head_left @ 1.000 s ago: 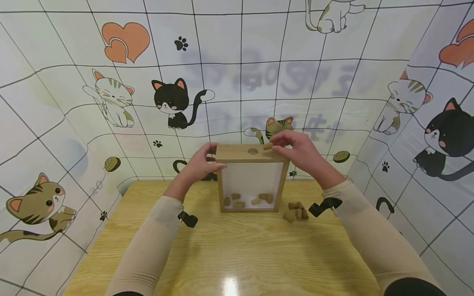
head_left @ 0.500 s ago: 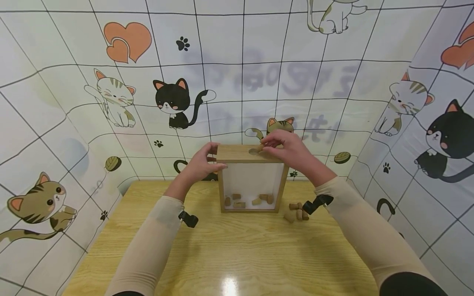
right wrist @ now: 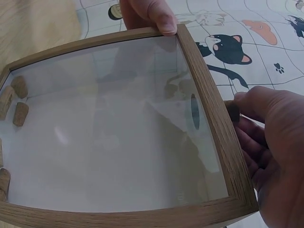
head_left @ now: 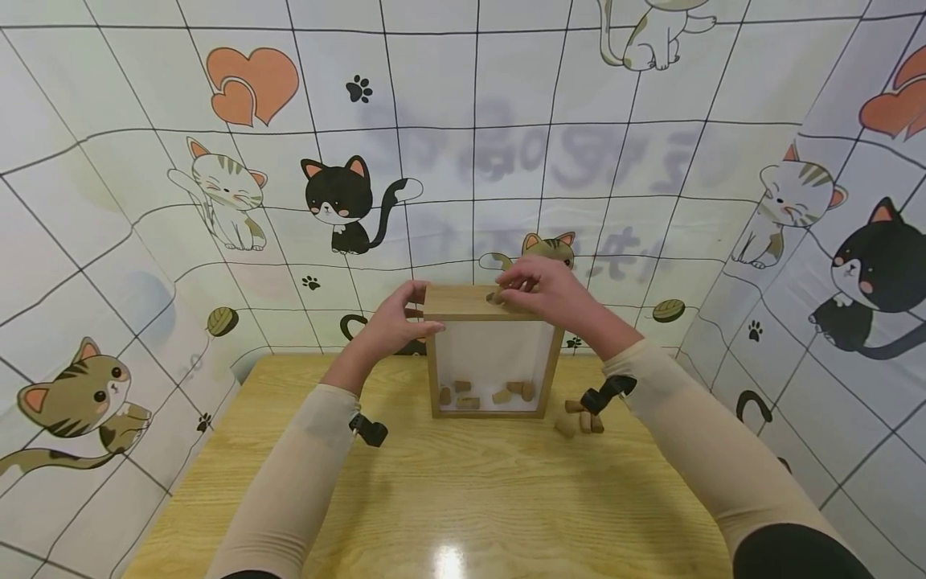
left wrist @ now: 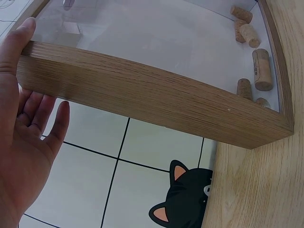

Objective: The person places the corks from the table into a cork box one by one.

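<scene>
A wooden shadow box (head_left: 463, 307) with a clear front stands upright on the table, a round hole in its top edge. Several corks (left wrist: 262, 70) lie inside along its bottom. My left hand (head_left: 394, 319) grips the box's upper left corner, thumb on the front frame and fingers behind, as the left wrist view shows. Over the hole, my right hand (head_left: 553, 299) pinches a cork (right wrist: 232, 111) between thumb and fingers. In the right wrist view that cork is at the top edge beside the hole; the hand partly hides it.
A small pile of loose corks (head_left: 584, 420) lies on the wooden table (head_left: 463, 482) to the right of the box, partly behind my right wrist strap. A patterned cloth wall (head_left: 448, 161) with cartoon cats rises right behind the box.
My right hand has moved left along the box's top, carrying the cork from the right side to the hole. The left hand keeps its hold on the corner.
</scene>
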Demonstrator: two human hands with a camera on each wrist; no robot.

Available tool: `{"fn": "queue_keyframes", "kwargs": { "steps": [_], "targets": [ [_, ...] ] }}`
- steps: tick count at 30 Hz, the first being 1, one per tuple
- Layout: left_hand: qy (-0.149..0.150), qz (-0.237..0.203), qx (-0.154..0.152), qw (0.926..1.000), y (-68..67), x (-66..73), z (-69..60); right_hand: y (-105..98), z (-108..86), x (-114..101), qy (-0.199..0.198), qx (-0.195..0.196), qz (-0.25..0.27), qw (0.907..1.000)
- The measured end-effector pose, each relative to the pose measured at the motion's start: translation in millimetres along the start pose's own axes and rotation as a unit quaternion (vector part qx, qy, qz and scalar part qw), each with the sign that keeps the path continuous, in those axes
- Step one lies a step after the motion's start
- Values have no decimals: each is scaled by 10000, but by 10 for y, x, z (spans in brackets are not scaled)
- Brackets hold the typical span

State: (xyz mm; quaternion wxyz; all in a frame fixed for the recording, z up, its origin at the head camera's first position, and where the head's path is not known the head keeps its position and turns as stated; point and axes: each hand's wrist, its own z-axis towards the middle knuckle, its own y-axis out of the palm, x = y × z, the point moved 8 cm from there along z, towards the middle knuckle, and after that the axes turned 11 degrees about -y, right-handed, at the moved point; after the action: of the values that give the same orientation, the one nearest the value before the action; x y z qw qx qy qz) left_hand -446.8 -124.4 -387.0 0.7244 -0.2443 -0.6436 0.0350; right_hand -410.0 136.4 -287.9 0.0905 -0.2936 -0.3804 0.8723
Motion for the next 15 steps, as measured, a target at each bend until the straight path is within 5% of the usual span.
{"fn": "queue_keyframes", "kwargs": {
  "steps": [15],
  "targets": [
    [22,41,15,10000,-1,-26,17,24,27,1,-67,-74,-153,9998]
  ]
}}
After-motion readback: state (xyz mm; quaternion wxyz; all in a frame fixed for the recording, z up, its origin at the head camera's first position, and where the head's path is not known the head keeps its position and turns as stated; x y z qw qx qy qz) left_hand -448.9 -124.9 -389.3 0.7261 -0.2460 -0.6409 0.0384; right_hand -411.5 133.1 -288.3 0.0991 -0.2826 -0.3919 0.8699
